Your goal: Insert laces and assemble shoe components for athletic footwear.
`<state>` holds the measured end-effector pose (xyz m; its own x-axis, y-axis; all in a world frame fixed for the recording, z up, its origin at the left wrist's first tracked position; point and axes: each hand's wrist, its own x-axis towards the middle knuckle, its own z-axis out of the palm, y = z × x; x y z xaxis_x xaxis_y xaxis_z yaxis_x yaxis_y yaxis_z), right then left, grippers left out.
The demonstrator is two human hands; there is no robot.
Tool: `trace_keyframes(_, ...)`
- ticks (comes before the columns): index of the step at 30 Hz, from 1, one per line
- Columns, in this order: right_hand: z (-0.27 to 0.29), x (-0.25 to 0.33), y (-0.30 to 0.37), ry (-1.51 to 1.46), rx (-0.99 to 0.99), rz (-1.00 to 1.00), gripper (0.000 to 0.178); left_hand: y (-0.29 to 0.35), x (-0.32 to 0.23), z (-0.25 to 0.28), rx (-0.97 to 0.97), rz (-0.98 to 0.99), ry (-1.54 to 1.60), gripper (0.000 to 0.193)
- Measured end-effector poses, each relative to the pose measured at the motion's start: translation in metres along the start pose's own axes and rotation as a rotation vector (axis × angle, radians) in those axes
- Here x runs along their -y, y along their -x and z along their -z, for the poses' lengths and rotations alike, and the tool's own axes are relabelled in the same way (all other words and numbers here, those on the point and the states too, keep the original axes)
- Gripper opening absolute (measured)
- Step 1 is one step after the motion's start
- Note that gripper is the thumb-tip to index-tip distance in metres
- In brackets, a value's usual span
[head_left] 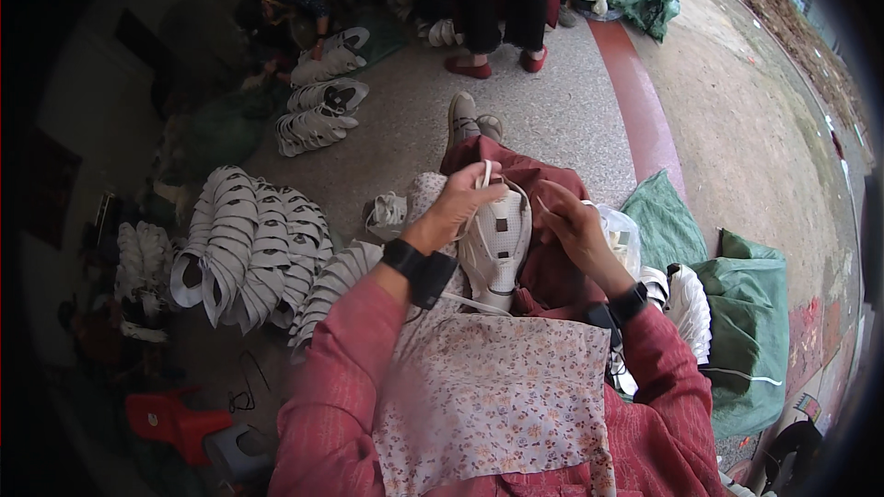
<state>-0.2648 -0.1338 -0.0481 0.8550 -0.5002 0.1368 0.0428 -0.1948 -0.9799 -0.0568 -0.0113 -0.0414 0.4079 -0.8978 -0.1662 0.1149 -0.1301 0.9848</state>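
Observation:
A white shoe upper with dark square openings down its middle lies over my lap, its narrow end toward me. My left hand is closed at its far left edge, with a white lace looped up by the thumb and fingers. Just right of the upper, my right hand is pinched closed; whatever it holds is too small to make out. Beneath the upper are my red trousers and a floral apron.
Stacked white shoe uppers stand on the left, with more rows farther off. Green sacks and a clear plastic bag lie on the right. A red stool is at lower left. Another person's legs stand ahead; someone crouches at far left.

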Motion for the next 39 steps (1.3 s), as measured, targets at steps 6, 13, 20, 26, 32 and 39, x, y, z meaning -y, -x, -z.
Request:
trace_keyframes(6, -0.001, -0.006, 0.042, 0.073, -0.029, -0.072, 0.014, 0.071, -0.011, 0.092, -0.270, -0.133, 0.557, 0.029)
trace_keyframes(13, -0.023, -0.009, 0.039, 0.414, 0.001, 0.339, 0.009, 0.146, 0.006, 0.123, -0.410, 0.041, -0.549, 0.016)
trace_keyframes(20, -0.029, -0.015, 0.042, 0.493, -0.018, 0.354, 0.011, 0.100, 0.011, 0.013, 0.025, -0.012, -0.168, 0.009)
trace_keyframes(26, -0.032, -0.017, 0.041, 0.511, -0.036, 0.407, 0.010, 0.081, 0.034, -0.012, -0.035, -0.214, -0.320, 0.011)
trace_keyframes(32, -0.026, -0.022, 0.037, 0.359, 0.026, 0.346, 0.007, 0.083, 0.022, -0.022, 0.001, -0.236, -0.530, 0.013)
trace_keyframes(39, -0.030, -0.019, 0.040, 0.370, 0.032, 0.342, 0.006, 0.083, 0.029, -0.021, 0.007, -0.254, -0.544, 0.015)
